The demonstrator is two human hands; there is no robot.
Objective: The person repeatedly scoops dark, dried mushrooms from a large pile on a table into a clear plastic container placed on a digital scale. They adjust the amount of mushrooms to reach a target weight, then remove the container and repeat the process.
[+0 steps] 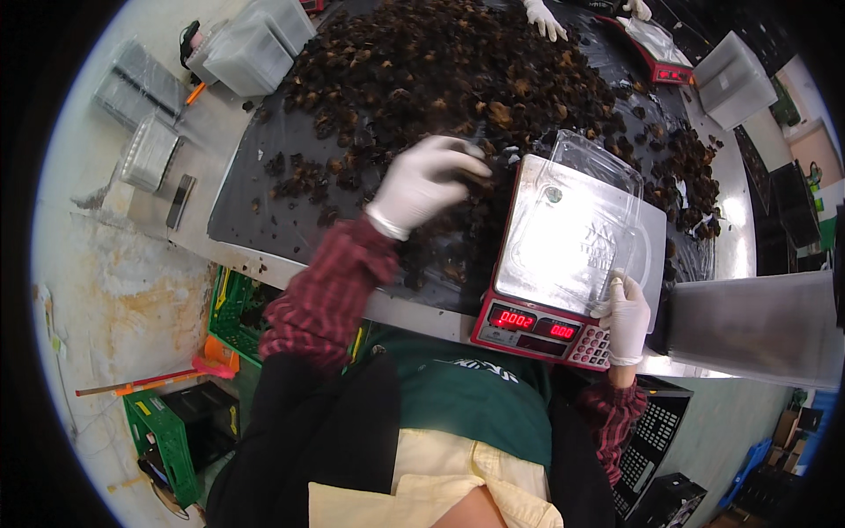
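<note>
My left hand (429, 178), in a white glove, is over the near part of a heap of dark brown pieces (422, 72) that look like wood ear fungus. Its fingers are curled and blurred; whether a piece is between them is unclear. A red digital scale (485, 323) with a metal pan and lit red digits stands at the table's near edge. On the pan lies an open clear plastic clamshell box (594, 152), its lid towards the heap. My gloved right hand (627, 320) pinches the near right corner of this box, just above the keypad.
Stacked clear plastic boxes (254, 63) stand at the far left. A translucent bin (759, 330) is right of the scale. Across the table are a co-worker's gloved hand (546, 21) and another red scale (667, 71). Green crates (162, 435) sit below on the left.
</note>
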